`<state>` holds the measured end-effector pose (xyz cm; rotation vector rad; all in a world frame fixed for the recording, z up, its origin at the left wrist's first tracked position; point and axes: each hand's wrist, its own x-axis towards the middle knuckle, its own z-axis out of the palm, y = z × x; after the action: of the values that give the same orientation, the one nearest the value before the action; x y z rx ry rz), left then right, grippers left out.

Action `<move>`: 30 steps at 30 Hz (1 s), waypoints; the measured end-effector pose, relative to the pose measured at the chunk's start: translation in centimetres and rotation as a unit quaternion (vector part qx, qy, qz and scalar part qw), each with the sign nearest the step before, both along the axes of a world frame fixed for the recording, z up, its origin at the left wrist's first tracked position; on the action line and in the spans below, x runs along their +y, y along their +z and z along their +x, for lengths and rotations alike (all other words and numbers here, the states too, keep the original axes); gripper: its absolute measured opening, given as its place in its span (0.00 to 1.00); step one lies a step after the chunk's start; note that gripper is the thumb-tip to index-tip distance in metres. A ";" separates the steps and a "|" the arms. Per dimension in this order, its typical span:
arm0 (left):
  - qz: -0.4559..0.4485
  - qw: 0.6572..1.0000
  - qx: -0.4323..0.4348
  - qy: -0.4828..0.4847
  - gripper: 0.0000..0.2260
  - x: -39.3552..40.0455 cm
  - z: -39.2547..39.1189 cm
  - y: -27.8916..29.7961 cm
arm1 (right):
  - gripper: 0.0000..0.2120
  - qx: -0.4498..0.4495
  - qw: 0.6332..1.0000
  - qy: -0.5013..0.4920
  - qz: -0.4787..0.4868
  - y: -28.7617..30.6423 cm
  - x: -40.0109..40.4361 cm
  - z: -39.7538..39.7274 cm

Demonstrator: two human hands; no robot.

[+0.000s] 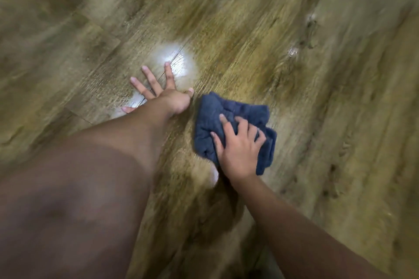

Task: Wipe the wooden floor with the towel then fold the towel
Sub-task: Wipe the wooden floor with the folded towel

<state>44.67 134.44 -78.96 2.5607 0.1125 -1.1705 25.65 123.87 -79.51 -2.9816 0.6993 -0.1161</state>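
Presently listed: one dark blue towel (233, 127), bunched and lying on the wooden floor (294, 29) at about 5 o'clock of centre, pressed flat under the right hand (238, 149), whose fingers curl into the cloth and grip it, probably so the wad stays gathered while it is rubbed over the boards. One left hand (165, 95), at 9 o'clock of the towel and just beside it, palm down on the floor with fingers straight and spread, arm extended, seemingly as a prop for the leaning body; folding not yet begun.

towel (233, 118) on floor (317, 165), right of left hand (167, 95)
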 end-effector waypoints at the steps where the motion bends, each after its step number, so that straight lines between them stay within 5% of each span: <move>1: 0.000 1.000 0.000 -0.003 0.42 0.1 0.1 0.0 | 0.22 0.015 1.000 0.003 0.016 0.5 0.8 -1.4; 9: 0.004 1.000 0.011 0.009 0.41 -0.1 0.0 0.8 | 0.50 0.163 0.981 0.052 0.090 3.0 2.9 -5.4; 24: -0.034 0.997 -0.051 0.053 0.39 -0.1 -0.1 -0.1 | 0.46 0.054 0.997 0.053 0.009 -0.8 4.0 -0.6; 27: -0.073 0.966 -0.209 0.136 0.20 3.6 1.3 1.0 | 0.45 0.051 0.996 0.072 -0.005 -0.8 3.9 0.8; 30: -0.010 0.897 -0.346 0.273 0.14 9.5 0.4 0.6 | 0.45 0.044 0.996 0.079 -0.007 -0.7 4.4 2.3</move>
<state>45.12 143.93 -78.31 2.5068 0.5924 -0.0374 27.93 128.25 -80.19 -3.0565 0.4701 0.0194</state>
